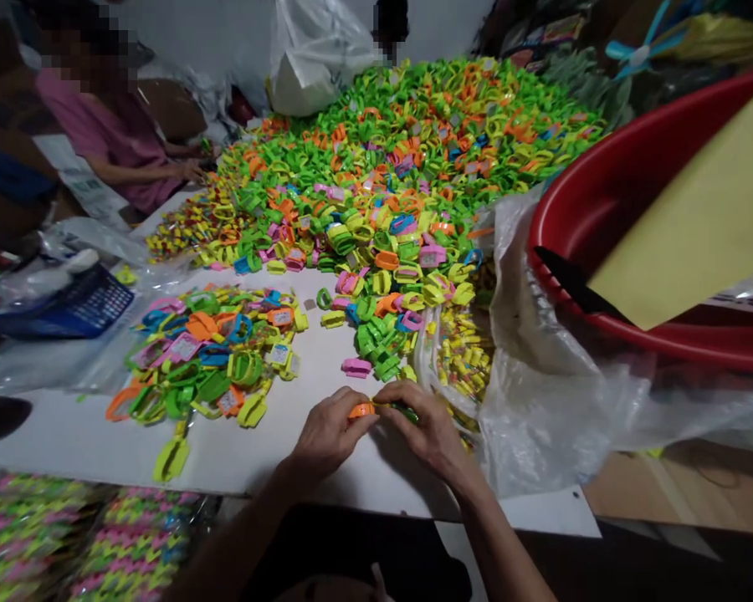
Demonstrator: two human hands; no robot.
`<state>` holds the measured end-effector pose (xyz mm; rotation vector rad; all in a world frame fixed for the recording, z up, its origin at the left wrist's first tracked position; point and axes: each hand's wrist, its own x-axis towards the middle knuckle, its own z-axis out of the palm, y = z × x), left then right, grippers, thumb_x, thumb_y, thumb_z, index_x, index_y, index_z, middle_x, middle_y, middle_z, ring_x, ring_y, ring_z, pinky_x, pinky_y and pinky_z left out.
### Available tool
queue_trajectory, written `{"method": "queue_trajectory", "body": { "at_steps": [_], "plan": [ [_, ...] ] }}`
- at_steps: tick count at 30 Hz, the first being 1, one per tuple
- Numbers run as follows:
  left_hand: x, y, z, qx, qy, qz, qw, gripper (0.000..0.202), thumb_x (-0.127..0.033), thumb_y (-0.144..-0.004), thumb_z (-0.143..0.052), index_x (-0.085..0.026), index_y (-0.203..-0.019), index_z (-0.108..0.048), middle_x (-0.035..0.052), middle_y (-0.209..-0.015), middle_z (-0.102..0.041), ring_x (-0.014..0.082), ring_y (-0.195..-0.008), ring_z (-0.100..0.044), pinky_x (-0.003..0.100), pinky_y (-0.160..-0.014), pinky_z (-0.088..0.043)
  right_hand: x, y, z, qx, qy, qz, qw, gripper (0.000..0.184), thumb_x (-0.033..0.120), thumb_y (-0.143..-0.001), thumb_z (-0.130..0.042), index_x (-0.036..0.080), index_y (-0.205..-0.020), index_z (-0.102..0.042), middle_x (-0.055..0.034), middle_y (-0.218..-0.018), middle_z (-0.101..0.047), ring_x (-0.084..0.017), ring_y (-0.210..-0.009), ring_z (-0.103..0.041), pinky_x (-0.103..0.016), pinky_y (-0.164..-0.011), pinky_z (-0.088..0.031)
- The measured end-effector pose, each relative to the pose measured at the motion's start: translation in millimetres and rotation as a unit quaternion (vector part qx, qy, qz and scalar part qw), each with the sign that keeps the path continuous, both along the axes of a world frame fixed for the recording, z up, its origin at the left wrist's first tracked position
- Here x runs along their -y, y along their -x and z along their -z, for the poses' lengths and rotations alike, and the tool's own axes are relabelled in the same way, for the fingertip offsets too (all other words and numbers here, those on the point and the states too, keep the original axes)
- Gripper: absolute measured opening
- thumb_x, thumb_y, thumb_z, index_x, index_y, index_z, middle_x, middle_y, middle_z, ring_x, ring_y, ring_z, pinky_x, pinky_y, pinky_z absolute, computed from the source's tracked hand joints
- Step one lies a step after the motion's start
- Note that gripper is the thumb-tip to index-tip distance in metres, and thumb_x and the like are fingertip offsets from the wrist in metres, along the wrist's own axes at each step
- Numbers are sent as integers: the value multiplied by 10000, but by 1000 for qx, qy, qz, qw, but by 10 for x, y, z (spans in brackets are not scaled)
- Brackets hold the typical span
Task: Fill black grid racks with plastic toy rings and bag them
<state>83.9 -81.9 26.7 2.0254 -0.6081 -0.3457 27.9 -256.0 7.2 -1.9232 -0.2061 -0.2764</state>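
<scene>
Orange plastic bracelet (362, 410) held over the white surface (257, 451), near its front edge. Left hand (330, 431) and right hand (423, 426) close together, fingers clenched on it and a green band (402, 411); I judge this steadies both. Loose bracelets (213, 359) heaped within reach.

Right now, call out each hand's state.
Left hand: closed, holding an orange plastic band.
Right hand: closed, holding a green plastic piece.

Free room on white tabletop (238, 460) just left of left hand (330, 431), narrow lane straight ahead to pink band (356, 366). Loose plastic bands (207, 351) block up-left, big band heap (376, 192) beyond. Right hand (430, 431) hemmed in by plastic bag (540, 418), red basin (577, 159) past it.
</scene>
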Motion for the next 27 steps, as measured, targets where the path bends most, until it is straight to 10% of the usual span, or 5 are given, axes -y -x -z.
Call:
{"method": "queue_trajectory", "body": {
  "at_steps": [8,16,22,25,27],
  "plan": [
    [-109,259,321,1,-55,-33,998,100,-274,-783,-659,-247,-870,-702,49,-785,-643,199,-707,-540,275,-686,-365,-4,133,-54,-75,50,-122,988,180,205,-955,-483,215,-989,-659,-50,-973,-660,-166,-931,-605,-317,-867,-487],
    [-166,471,404,61,-81,49,994,91,-273,-822,-636,-233,-746,-665,27,-661,-555,160,-565,-445,255,-565,-280,-63,303,108,-149,-64,-138,977,176,294,-916,-553,212,-887,-706,-40,-923,-700,-171,-890,-650,-300,-826,-509],
    [-415,-106,-204,83,-89,-75,990,107,-164,-683,-742,-226,-662,-658,17,-650,-522,170,-616,-447,244,-644,-336,-94,168,188,-99,-26,31,994,303,285,-905,-532,182,-1183,-594,-72,-989,-686,-178,-851,-647,-307,-784,-517],
    [-492,-559,-641,190,-137,-205,950,189,-118,-596,-776,-211,-669,-628,40,-803,-552,257,-926,-506,312,-868,-372,-14,-12,126,-72,151,86,982,246,245,-917,-509,172,-1127,-615,-101,-1018,-658,-212,-913,-629,-331,-813,-493],
    [-332,-726,-683,174,-153,-230,945,184,-136,-615,-770,-204,-674,-610,47,-796,-551,286,-999,-511,359,-934,-359,-13,-138,99,-112,301,89,943,179,149,-891,-507,151,-984,-660,-125,-949,-659,-239,-878,-625,-333,-762,-480]
  ]
}}
